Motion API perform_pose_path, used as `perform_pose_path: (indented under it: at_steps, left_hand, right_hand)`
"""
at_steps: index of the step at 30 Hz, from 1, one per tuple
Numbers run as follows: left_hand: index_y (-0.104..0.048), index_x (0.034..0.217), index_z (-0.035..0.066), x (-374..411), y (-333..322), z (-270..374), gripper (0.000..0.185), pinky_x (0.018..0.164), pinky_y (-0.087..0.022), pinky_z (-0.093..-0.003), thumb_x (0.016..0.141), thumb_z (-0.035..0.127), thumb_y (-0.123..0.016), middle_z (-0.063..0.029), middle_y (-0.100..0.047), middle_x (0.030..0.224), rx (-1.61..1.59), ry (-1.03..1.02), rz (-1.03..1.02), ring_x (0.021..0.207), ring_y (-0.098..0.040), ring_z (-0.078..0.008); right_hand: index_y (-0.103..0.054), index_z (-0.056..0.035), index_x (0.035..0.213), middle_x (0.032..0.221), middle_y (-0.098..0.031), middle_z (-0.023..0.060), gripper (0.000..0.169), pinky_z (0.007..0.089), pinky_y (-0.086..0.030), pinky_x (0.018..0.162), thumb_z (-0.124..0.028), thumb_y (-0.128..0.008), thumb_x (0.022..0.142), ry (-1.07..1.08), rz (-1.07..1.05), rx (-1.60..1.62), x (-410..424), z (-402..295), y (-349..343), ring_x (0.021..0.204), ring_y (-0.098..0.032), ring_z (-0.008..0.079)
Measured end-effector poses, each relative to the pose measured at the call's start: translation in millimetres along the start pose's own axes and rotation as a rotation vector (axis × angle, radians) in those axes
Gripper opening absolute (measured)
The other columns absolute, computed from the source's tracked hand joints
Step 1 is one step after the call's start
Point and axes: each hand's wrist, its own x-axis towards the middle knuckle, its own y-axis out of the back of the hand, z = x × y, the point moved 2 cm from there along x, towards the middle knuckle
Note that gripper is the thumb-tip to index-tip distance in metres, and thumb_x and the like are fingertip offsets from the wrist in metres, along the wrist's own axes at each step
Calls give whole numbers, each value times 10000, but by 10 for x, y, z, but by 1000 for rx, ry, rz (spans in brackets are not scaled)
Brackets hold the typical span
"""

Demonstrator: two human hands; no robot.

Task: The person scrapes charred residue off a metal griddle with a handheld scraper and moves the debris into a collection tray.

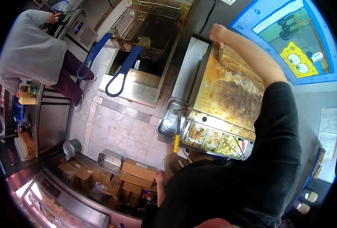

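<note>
At the far edge of a flat-top griddle [225, 105], my right hand [216, 32] is closed around a flat metal scraper [220, 56]. The blade stands on edge against the browned surface. Beside it runs a streak of foamy liquid [242, 83] across the greasy plate. My left hand [159, 176] hangs low at my side, away from the griddle; its fingers are too small and partly hidden to judge. Closer to me, a yellow-handled scraper [176, 143] rests across a steel pan [163, 127] at the griddle's front left corner.
A wire rack [211, 138] with food scraps sits at the griddle's front. Leftward is a deep fryer [134, 99] with blue-handled baskets [125, 67]. Another person [34, 51] works at the left counter. Cardboard boxes [138, 172], a metal container [109, 162] and a large can [72, 148] stand low behind.
</note>
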Motion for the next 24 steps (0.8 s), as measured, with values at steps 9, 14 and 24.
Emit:
perform_pose_path:
  at_steps: [9, 14, 24]
  left_hand:
    - [-575, 1080, 26, 156, -212, 278, 298, 740, -518, -438, 862, 227, -542, -192, -602, 1079, 853, -416, -323, 951, -602, -349]
    - [-562, 1119, 13, -23, -361, 739, 411, 744, -525, -411, 917, 371, -536, -205, -667, 963, 752, -224, -243, 912, -660, -283]
    - [-659, 910, -28, -16, -481, 1083, 368, 631, -508, -329, 893, 333, -589, -113, -651, 746, 577, -379, -4, 664, -604, -162]
  right_hand:
    - [-734, -179, 899, 885, -711, 8, 412, 377, -502, 714, -558, -581, 842, -152, 220, -8, -730, 174, -330, 890, -673, 231]
    - [-710, -82, 969, 1179, -617, 161, 199, 340, -564, 668, -185, -628, 820, -387, 325, 261, -763, -202, -655, 881, -691, 259]
    - [-672, -63, 852, 843, -701, 106, 116, 332, -571, 724, -58, -660, 737, -403, 434, 505, -808, -712, -674, 853, -697, 267]
